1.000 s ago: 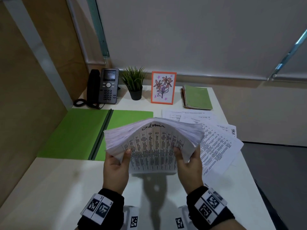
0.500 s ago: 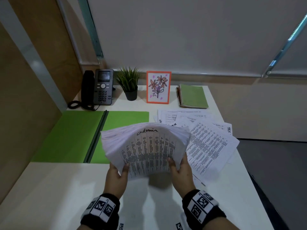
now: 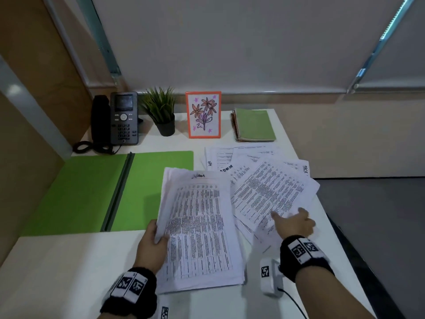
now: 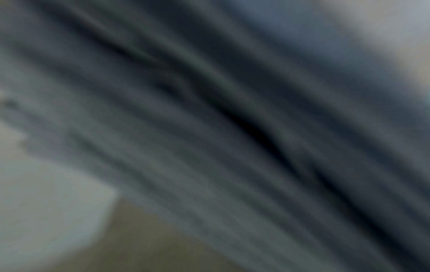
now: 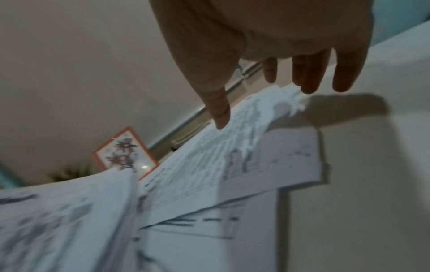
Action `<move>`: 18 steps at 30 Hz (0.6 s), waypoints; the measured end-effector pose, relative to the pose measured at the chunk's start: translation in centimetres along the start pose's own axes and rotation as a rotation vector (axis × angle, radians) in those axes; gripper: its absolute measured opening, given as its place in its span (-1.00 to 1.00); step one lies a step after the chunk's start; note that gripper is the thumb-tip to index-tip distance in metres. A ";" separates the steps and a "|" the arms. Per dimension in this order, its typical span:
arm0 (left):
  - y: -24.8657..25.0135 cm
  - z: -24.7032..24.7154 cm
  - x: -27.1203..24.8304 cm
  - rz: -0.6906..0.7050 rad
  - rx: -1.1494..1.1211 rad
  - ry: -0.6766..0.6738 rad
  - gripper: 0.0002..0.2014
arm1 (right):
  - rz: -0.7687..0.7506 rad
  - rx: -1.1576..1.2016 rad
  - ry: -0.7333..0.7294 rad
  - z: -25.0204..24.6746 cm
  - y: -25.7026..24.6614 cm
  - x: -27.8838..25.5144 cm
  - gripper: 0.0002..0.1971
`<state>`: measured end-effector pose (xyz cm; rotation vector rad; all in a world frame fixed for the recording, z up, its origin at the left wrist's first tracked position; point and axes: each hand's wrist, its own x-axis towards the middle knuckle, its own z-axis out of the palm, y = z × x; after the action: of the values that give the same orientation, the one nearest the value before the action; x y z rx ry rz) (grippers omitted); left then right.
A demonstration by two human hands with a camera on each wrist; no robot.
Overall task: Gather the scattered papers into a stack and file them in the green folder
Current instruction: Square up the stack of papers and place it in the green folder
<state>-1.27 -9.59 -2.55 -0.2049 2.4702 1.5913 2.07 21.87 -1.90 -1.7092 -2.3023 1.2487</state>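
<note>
Left hand (image 3: pixel 153 244) grips stack (image 3: pixel 199 229); right hand (image 3: pixel 293 223) reaches, fingers (image 5: pixel 307 73) extended, over scattered papers (image 3: pixel 269 192).

Both forearms are bare from the wristbands back. The left hand (image 3: pixel 153 246) has a thick black fabric band behind it, carrying a white block printed with two square black-and-white coded markers side by side. The right hand (image 3: pixel 293 224) has the same kind of black band, its white block also bearing two coded squares. Under the right wrist hangs a small white box with one more coded marker on its face, and a thin black cable runs from its lower end. A further marker shows below the left band.
</note>
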 end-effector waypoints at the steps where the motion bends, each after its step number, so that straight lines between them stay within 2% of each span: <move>1: -0.3 0.0 0.2 -0.014 -0.013 0.003 -0.78 | 0.054 -0.024 0.029 -0.2 0.3 0.5 -0.05; 3: -0.9 -0.1 0.5 -0.038 -0.053 0.030 -0.78 | 0.101 -0.065 0.057 0.2 0.8 1.4 0.06; 5: -1.5 -0.3 0.7 -0.062 -0.088 0.053 -0.79 | 0.085 -0.097 0.068 1.1 0.8 1.8 0.08; 9: -1.6 -0.7 0.5 -0.111 -0.168 0.093 -0.76 | 0.090 -0.118 0.032 2.6 -0.1 2.1 0.17; 12: -2.0 -1.1 0.4 -0.123 -0.178 0.130 -0.78 | 0.079 -0.046 -0.008 3.1 -0.2 2.3 0.20; 15: -2.5 -1.5 0.4 -0.158 -0.194 0.163 -0.80 | 0.017 0.095 -0.068 3.0 0.4 2.3 -0.09; 17: -2.6 -1.7 0.4 -0.166 -0.199 0.176 -0.80 | -0.033 0.132 -0.073 2.8 0.9 2.0 -0.33; 18: -2.6 -1.8 0.4 -0.164 -0.199 0.183 -0.81 | -0.046 0.151 -0.063 2.7 1.2 2.0 -0.39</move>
<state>-1.25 -12.29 -4.20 -0.5919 2.3463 1.8171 1.05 22.01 -5.26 -1.5827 -2.2022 1.4458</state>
